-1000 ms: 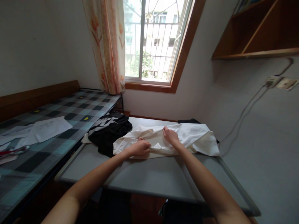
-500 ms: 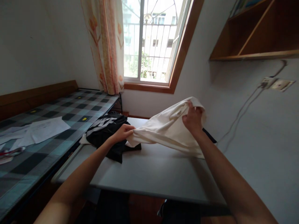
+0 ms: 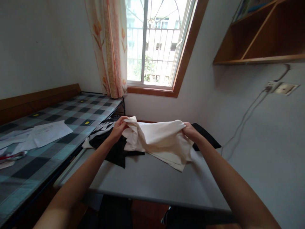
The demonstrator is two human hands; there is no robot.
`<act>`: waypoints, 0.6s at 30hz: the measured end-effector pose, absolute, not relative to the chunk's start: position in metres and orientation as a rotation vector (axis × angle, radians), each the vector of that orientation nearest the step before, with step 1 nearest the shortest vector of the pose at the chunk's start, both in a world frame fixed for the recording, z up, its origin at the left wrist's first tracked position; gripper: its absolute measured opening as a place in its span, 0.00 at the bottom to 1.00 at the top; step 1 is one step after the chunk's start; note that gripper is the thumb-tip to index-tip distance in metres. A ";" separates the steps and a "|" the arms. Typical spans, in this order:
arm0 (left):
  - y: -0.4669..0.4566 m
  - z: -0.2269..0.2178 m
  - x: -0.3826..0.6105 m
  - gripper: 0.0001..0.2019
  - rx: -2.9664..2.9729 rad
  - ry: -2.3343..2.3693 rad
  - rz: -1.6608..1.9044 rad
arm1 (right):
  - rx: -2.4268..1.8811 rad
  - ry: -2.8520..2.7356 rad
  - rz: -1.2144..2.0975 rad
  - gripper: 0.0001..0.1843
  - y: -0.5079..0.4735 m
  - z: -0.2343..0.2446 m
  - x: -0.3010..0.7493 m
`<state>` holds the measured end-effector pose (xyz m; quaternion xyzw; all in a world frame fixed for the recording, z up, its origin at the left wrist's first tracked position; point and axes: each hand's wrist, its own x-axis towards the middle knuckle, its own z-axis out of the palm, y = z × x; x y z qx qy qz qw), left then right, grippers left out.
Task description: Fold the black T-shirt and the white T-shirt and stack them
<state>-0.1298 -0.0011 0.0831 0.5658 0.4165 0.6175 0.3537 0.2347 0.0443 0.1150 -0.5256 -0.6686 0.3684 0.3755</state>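
A cream-white garment hangs stretched between my two hands just above the grey table. My left hand is closed on its left edge, over a black garment with white print that lies on the table's far left. My right hand grips the right edge of the white garment. The white cloth droops toward the tabletop, its lower corner resting on it. Another dark piece of clothing lies behind my right hand at the far right of the table.
A bed with a checked blue-grey cover runs along the left, with white papers on it. A window and a peach curtain are behind the table. A wooden shelf, a wall socket and cable are on the right.
I lifted the white garment off the table, swung it up to the right, then brought it back down. It is now held spread between both hands, further back and left.
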 end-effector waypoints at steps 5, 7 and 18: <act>-0.019 0.082 -0.070 0.40 2.102 0.895 1.240 | -0.895 -1.515 1.427 0.17 0.022 0.115 0.163; -0.024 0.080 -0.051 0.54 2.249 0.904 1.197 | -0.748 -1.501 1.539 0.18 0.013 0.119 0.144; -0.010 0.185 -0.156 0.26 2.092 1.574 1.564 | -0.729 -1.456 1.402 0.25 0.027 0.141 0.189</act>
